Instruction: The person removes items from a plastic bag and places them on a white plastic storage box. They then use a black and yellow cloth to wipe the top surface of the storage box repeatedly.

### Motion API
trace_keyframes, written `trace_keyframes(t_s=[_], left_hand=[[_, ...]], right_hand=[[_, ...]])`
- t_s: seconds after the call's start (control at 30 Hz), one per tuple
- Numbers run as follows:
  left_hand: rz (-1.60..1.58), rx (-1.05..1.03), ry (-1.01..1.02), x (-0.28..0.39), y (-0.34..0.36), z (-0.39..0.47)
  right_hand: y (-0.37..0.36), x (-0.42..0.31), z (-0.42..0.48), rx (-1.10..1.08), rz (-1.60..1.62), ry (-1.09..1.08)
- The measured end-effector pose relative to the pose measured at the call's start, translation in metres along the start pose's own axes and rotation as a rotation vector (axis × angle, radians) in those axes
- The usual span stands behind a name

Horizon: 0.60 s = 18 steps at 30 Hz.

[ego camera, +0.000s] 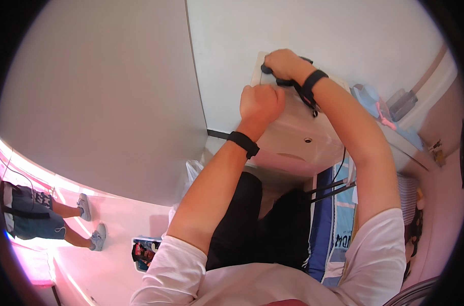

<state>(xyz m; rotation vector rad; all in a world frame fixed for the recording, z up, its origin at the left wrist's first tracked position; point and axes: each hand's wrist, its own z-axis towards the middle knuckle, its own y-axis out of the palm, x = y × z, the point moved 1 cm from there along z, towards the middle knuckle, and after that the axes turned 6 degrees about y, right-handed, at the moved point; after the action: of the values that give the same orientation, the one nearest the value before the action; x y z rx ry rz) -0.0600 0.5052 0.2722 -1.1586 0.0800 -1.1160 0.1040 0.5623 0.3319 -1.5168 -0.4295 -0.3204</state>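
Before me, a pale cabinet (293, 130) with a small round lock or hole in its front stands against the wall. My right hand (287, 65) is closed around a black object (267, 69) on the cabinet's top; the fingers hide most of it, so its kind cannot be told. A black strap (307, 100) trails from beneath my right wrist towards the cabinet's front edge. My left hand (261, 102) is curled with its back towards me, above the near left part of the top. Nothing shows in it, but its palm is hidden. Both wrists wear black bands.
A tall grey panel (102, 95) rises at the left. Right of the cabinet are a light-blue item (367, 95), a pink item (386, 120) and a clear container (404, 105). A bed with blue bedding (321, 229) lies below right. Another person's legs (69, 220) and a filled bin (142, 254) appear lower left.
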Motion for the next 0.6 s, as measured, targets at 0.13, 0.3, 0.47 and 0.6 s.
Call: trace_keyframes(t_s=[0.13,0.3,0.47,0.6], left_hand=[[-0.040,0.045,0.016,-0.003,0.001,0.002],[-0.092,0.263,0.110,-0.014,0.012,-0.001],[-0.161,0.291,0.119,-0.014,0.014,-0.001],[-0.141,0.244,0.083,-0.012,0.013,-0.002]], right_hand=[[-0.006,-0.012,-0.035,0.108,0.101,-0.152],[-0.005,-0.008,-0.044,0.082,0.202,-0.118],[0.007,0.008,-0.011,0.054,0.238,0.119],[0.025,0.021,0.029,0.015,0.185,0.298]])
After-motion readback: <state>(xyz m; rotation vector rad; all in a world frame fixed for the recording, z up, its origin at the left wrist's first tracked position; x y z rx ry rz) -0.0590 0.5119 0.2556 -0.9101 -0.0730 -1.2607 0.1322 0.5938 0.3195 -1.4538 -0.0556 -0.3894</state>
